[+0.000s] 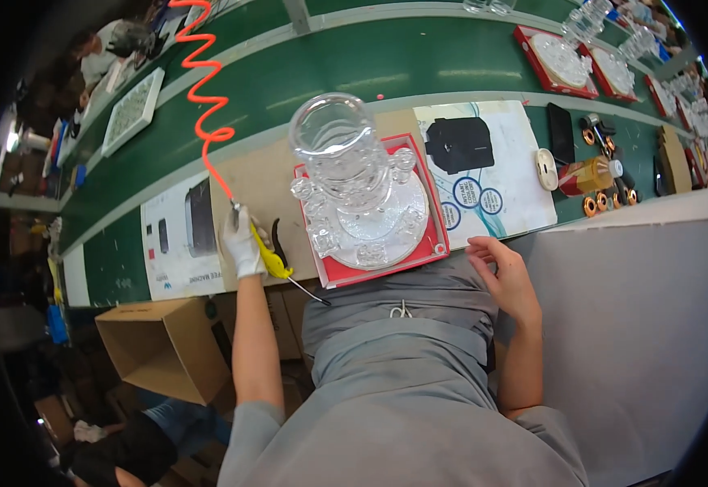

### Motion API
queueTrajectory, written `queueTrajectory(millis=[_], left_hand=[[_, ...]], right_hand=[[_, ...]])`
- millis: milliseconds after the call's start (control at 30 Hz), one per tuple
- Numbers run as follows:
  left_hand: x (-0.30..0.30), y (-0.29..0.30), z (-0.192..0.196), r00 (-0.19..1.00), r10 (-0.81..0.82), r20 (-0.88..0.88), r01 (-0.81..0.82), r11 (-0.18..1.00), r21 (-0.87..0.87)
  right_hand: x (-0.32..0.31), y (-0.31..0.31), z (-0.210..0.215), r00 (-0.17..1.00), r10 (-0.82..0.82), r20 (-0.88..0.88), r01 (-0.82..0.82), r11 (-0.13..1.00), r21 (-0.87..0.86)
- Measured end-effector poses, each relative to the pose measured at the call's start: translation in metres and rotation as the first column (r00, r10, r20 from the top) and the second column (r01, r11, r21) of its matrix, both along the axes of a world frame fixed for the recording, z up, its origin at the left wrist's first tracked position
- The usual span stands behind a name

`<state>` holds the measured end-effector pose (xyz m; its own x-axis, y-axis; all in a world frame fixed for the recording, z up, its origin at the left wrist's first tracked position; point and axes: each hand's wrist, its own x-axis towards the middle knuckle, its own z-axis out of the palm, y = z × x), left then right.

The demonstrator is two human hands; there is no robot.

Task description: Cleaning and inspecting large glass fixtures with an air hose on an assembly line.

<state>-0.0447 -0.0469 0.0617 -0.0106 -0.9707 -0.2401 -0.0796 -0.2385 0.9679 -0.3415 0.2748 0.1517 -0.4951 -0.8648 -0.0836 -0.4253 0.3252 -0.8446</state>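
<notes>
My left hand (243, 242), in a white glove, grips a yellow air blow gun (271, 256) with a black lever; its thin nozzle points toward my lap. An orange coiled hose (209, 101) runs up from the gun. In front of me a clear, ribbed plastic or glass vessel (339, 150) with a wide round mouth stands on a whitish round base (406, 235) with clear knobs about it. This sits in a shallow red tray (441, 231) at the table's near edge. My bare right hand (508, 280) is right of the tray, fingers loosely apart, holding nothing.
Printed cardboard sheets (524, 191) cover the worktop. To the right lie a black phone (561, 134), a drink bottle (589, 176) and several copper-coloured rings (590, 207). More red trays (555, 61) stand on the green conveyor (419, 61). Below left is an open carton (163, 349).
</notes>
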Motion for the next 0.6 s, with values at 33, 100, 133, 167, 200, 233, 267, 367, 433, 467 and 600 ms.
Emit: queueTrajectory(millis=[33, 100, 133, 167, 200, 233, 267, 367, 433, 467, 600], left_hand=[[0.006, 0.007, 0.007, 0.997, 0.051, -0.058, -0.053, 0.998, -0.036], [0.002, 0.032, 0.032, 0.981, 0.134, -0.140, -0.150, 0.983, -0.108], [-0.005, 0.049, 0.059, 0.972, 0.168, -0.164, -0.192, 0.970, -0.148], [0.005, 0.061, 0.071, 0.965, 0.163, -0.205, -0.199, 0.965, -0.169], [-0.006, 0.086, 0.104, 0.960, 0.127, -0.250, -0.179, 0.964, -0.196], [0.000, 0.105, 0.122, 0.949, 0.012, -0.316, -0.095, 0.964, -0.250], [-0.006, 0.124, 0.142, 0.907, -0.060, -0.416, -0.040, 0.973, -0.227], [-0.018, 0.168, 0.171, 0.803, -0.349, -0.483, 0.225, 0.928, -0.296], [-0.035, 0.185, 0.176, 0.663, -0.555, -0.503, 0.427, 0.832, -0.354], [-0.041, 0.185, 0.182, 0.706, -0.663, -0.251, 0.538, 0.732, -0.418], [-0.066, 0.163, 0.223, 0.500, -0.564, 0.657, 0.828, 0.089, -0.554]], right_hand=[[0.005, 0.000, 0.009, 0.998, 0.029, 0.056, -0.029, 1.000, 0.008], [0.018, 0.000, 0.019, 0.993, 0.038, 0.115, -0.040, 0.999, 0.013], [0.026, 0.001, 0.025, 0.987, 0.086, 0.132, -0.079, 0.995, -0.060], [0.031, 0.001, 0.029, 0.979, 0.146, 0.145, -0.126, 0.982, -0.139], [0.031, 0.001, 0.030, 0.950, 0.280, 0.137, -0.251, 0.947, -0.200], [0.039, -0.001, 0.038, 0.948, 0.284, 0.142, -0.252, 0.945, -0.210], [0.051, -0.006, 0.048, 0.872, 0.336, 0.355, -0.253, 0.932, -0.261], [0.081, -0.041, 0.063, 0.785, 0.511, 0.350, -0.362, 0.837, -0.410], [0.098, -0.054, 0.064, 0.806, 0.578, 0.129, -0.468, 0.755, -0.459], [0.106, -0.056, 0.060, 0.696, 0.633, 0.339, -0.395, 0.732, -0.555], [0.094, -0.054, 0.073, 0.439, 0.626, 0.645, -0.229, 0.772, -0.593]])
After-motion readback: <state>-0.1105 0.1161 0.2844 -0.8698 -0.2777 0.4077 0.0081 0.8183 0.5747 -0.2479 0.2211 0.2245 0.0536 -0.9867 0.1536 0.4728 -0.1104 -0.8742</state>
